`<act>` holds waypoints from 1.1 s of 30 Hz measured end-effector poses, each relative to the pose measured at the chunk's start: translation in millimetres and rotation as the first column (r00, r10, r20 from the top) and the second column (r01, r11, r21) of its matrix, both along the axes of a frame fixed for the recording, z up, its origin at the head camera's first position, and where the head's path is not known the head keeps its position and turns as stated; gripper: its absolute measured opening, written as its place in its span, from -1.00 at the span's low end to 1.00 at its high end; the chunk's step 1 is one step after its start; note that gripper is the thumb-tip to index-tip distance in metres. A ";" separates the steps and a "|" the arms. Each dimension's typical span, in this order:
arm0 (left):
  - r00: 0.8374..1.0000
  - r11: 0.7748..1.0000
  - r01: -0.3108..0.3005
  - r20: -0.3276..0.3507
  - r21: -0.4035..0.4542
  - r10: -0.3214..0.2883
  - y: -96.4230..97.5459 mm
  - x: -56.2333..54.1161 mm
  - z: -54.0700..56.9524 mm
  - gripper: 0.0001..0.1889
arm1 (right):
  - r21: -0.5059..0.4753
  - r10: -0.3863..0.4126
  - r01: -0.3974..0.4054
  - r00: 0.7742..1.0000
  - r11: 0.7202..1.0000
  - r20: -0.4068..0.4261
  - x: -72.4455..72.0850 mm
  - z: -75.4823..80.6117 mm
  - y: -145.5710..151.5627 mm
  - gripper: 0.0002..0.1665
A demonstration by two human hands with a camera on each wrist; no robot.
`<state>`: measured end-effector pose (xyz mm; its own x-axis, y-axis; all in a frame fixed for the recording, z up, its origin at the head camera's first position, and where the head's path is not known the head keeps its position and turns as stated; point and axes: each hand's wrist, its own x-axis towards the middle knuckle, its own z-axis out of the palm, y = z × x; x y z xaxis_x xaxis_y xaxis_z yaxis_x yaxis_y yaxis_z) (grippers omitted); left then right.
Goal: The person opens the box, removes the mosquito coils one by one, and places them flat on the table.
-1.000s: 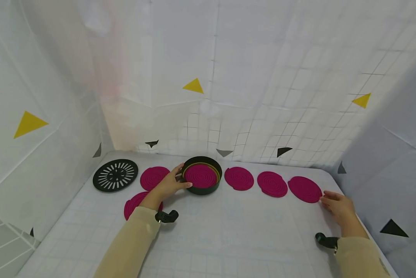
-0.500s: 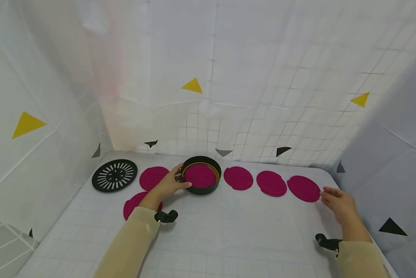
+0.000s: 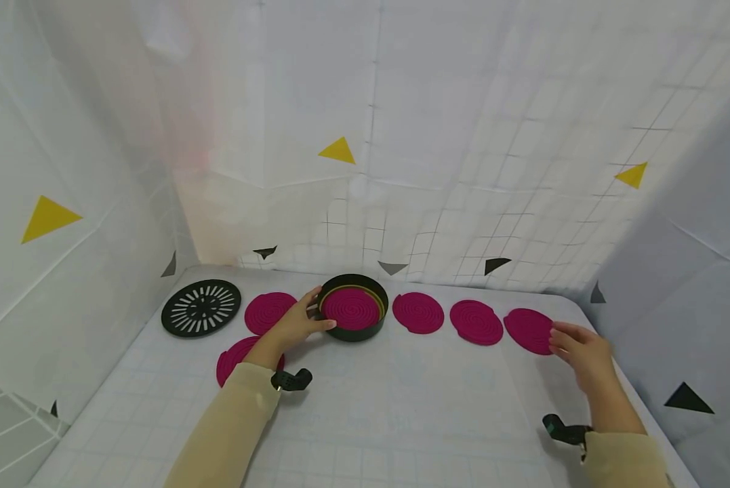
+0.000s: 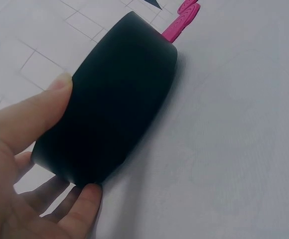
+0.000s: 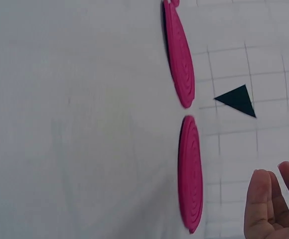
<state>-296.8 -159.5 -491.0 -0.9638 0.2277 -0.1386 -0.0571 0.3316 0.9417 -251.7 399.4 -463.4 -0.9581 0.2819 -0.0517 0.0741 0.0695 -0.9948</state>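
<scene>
My left hand (image 3: 294, 325) grips the side of a dark round tin (image 3: 360, 335), thumb at the rim and fingers beneath in the left wrist view. Inside the tin lies a magenta mosquito coil (image 3: 351, 309), with a yellowish ring around it. At the right, my right hand (image 3: 587, 354) hovers by the rightmost mosquito coil (image 3: 525, 330), its fingertips overlapping the coil's edge in the head view. The right wrist view shows those fingers (image 5: 258, 199) loosely bent, apart from the coils, with nothing in them.
Two more mosquito coils, one near (image 3: 476, 322) and one further left (image 3: 418, 312), lie between the tin and my right hand. Left of the tin are another coil (image 3: 267, 312) and one (image 3: 233, 362) partly under my left forearm. A black slotted disc (image 3: 184, 318) lies far left. White sheets enclose the table (image 3: 413, 420).
My right hand first shifts slightly away from the rightmost coil, then moves left until its fingertips overlap that coil's edge. The left hand and tin keep their place.
</scene>
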 end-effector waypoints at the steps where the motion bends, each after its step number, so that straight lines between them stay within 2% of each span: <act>1: 1.000 1.000 0.001 -0.004 -0.001 -0.001 -0.3 0.1 -0.8 0.07 | -0.010 0.004 -0.004 1.000 1.000 -0.011 1.0 1.4 -2.9 -0.85; 5: 1.000 1.000 0.001 -0.016 -0.005 -0.001 -1.1 0.8 -0.6 0.10 | -0.003 0.038 -0.038 0.998 0.999 -0.043 4.7 7.6 -15.1 -0.83; 11: 1.000 1.000 0.002 -0.012 -0.001 -0.002 -1.7 0.4 -1.5 0.09 | 0.060 0.057 -0.055 0.998 0.997 -0.038 8.4 15.0 -29.8 -0.50; 17: 1.000 1.000 0.000 -0.013 -0.007 0.000 -1.6 0.6 -1.6 0.10 | 0.110 0.089 -0.080 0.993 0.991 -0.072 11.3 21.3 -40.4 -0.60; 25: 1.000 1.000 -0.011 -0.007 -0.005 0.011 -1.5 -1.3 -3.2 0.12 | 0.254 0.128 -0.105 0.989 0.961 -0.074 11.6 32.2 -65.7 -0.31; 28: 1.000 1.000 -0.010 -0.004 0.010 0.010 -1.0 -1.6 -3.9 0.11 | 0.251 0.151 -0.128 0.985 0.960 -0.078 11.4 35.4 -75.2 -0.30; 33: 1.000 0.999 -0.006 0.005 0.040 0.005 -0.3 -2.6 -5.1 0.09 | 0.216 0.220 -0.189 0.967 0.958 -0.127 10.7 39.4 -90.6 -0.38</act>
<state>-299.4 -159.8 -496.1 -0.9644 0.2278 -0.1342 -0.0634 0.2935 0.9539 -241.1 308.8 -424.0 -0.9888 0.0689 0.1324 -0.1096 0.2671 -0.9574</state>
